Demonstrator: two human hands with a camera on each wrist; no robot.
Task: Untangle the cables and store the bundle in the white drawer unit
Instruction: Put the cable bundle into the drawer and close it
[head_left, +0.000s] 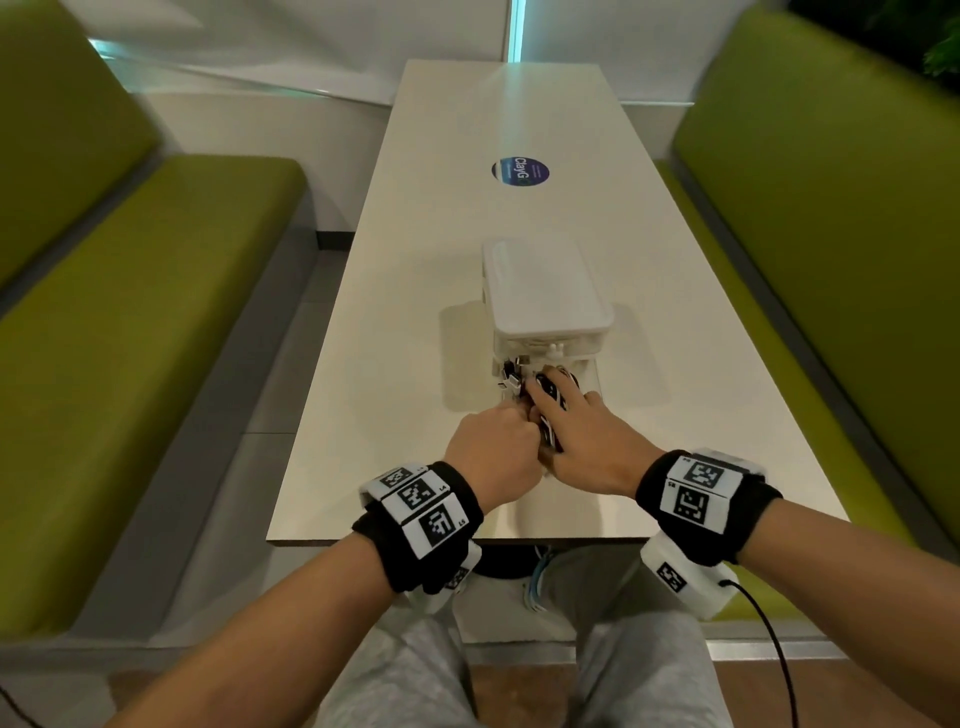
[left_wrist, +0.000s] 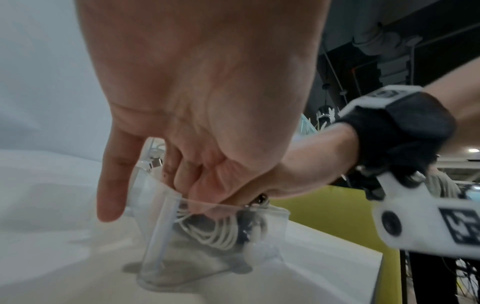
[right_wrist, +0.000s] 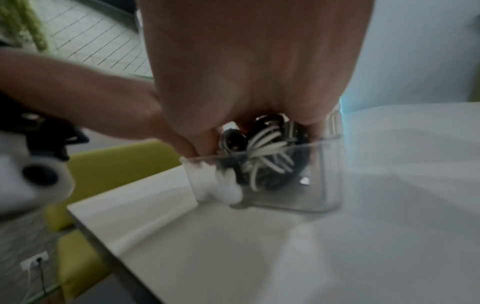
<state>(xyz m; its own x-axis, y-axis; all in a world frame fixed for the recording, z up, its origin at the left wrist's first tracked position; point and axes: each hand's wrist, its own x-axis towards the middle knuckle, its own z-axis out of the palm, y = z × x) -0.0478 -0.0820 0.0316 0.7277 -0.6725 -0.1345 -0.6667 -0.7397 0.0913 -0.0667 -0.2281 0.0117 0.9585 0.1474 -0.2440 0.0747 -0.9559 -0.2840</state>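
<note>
The white drawer unit (head_left: 545, 291) stands mid-table with its lowest clear drawer (right_wrist: 330, 185) pulled out toward me. A bundle of white and black cables (head_left: 548, 395) lies in that drawer (left_wrist: 215, 267), and some plugs stick up over its left rim. My right hand (head_left: 566, 410) reaches down into the drawer from above, fingers around the cable bundle (right_wrist: 265, 148). My left hand (head_left: 519, 421) is curled at the drawer's near left corner. Its fingers hook inside onto the cable bundle (left_wrist: 215, 232), while one finger points straight down outside the wall.
The long white table (head_left: 415, 260) carries a round dark sticker (head_left: 521, 171) beyond the unit. Green bench seats (head_left: 130, 312) flank both sides. The table's near edge is just below my wrists.
</note>
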